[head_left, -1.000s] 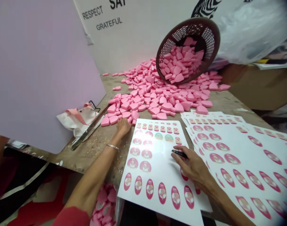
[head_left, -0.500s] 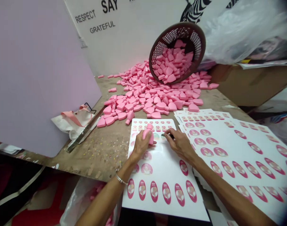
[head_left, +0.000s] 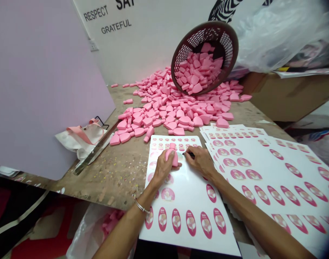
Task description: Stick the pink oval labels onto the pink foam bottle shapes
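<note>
My left hand (head_left: pixel 163 167) is shut on a pink foam piece (head_left: pixel 172 156) and holds it over a white sticker sheet (head_left: pixel 188 201) printed with pink oval and round labels. My right hand (head_left: pixel 200 162) pinches a small black tool (head_left: pixel 190 154) near the piece, over the same sheet. The hands hide the sheet's middle. Behind the sheet, a heap of pink heart-shaped foam pieces (head_left: pixel 167 113) spreads across the table. A tipped brown plastic basket (head_left: pixel 204 57) full of more pieces lies on the heap.
A stack of printed sticker sheets (head_left: pixel 261 172) lies to the right on the worn wooden table (head_left: pixel 113 176). A lilac board (head_left: pixel 45 82) stands at left, with a cloth bag (head_left: pixel 82 138) by it. A plastic bag (head_left: pixel 99 230) of pink pieces sits below the table edge.
Since the oldest frame, my left hand has left the heap's edge and taken a pink piece over the sheet. My right hand has moved up the sheet with the black tool.
</note>
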{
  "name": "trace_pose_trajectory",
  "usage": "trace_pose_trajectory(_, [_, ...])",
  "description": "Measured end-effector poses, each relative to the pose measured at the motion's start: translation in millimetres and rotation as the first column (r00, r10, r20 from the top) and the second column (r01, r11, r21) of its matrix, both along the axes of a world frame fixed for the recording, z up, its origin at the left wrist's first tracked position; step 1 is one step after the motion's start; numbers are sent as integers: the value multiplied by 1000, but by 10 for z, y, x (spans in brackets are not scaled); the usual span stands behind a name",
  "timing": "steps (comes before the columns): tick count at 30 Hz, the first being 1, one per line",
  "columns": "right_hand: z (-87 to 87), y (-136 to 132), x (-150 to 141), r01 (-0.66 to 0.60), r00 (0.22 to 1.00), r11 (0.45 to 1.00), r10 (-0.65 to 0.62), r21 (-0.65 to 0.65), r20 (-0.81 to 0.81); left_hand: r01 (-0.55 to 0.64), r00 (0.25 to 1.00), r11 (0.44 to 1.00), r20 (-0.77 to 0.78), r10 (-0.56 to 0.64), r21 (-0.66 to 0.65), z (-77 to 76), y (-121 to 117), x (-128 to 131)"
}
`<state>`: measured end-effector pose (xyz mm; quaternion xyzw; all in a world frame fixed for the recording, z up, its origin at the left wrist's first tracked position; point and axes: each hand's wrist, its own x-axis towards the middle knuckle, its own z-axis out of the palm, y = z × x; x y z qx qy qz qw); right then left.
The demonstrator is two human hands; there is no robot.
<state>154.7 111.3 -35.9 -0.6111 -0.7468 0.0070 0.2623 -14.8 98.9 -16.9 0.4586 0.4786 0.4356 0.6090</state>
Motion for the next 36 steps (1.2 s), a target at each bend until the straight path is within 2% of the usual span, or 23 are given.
trace_pose_trajectory(4, [19, 4, -13, 5, 1000, 1000, -5, -11, -20, 12, 1000, 1000, 8, -12, 8, 3, 2, -10])
trace_pose_trajectory(8, [-11, -24, -14, 8, 999, 999, -6, 34, -53, 8, 1000, 1000, 19, -8, 0, 23, -10, -22])
trace_pose_trajectory(14, [-4, -44, -64, 50, 998, 999, -51, 7, 47, 13, 999, 1000, 39, -13, 8, 35, -22, -27])
trace_pose_trajectory(16, [10, -32, -78, 57, 998, 998, -58, -26, -25, 12, 999, 1000, 32, -12, 0, 39, -17, -26])
trace_pose_trajectory(20, [22, -17, -61, 58, 946, 994, -84, -90, -314, 8, 999, 1000, 46, -7, -20, 32, 0, -28])
trace_pose_trajectory(22, [59, -35, -32, 15, 877, 991, -78, -136, -474, -9, 997, 1000, 81, 11, -22, 21, 3, -36])
trace_pose_trajectory(25, [203, -111, 1, -44, 733, 984, -85, -173, -675, -56, 986, 998, 157, 58, -12, 23, -22, -53])
trace_pose_trajectory(27, [332, -187, -11, -66, 679, 980, -94, -188, -728, -67, 973, 998, 220, 67, -8, 59, -66, -60])
trace_pose_trajectory(30, [495, -305, -89, -107, 688, 973, -76, -205, -722, -45, 952, 997, 299, 61, -63, 162, -159, -57])
trace_pose_trajectory(33, [582, -393, -192, -134, 697, 972, -45, -192, -716, -2, 944, 990, 327, 50, -143, 273, -242, -48])
trace_pose_trajectory(36, [625, -449, -260, -157, 691, 972, -20, -176, -723, 4, 925, 992, 378, 45, -128, 346, -294, -44])
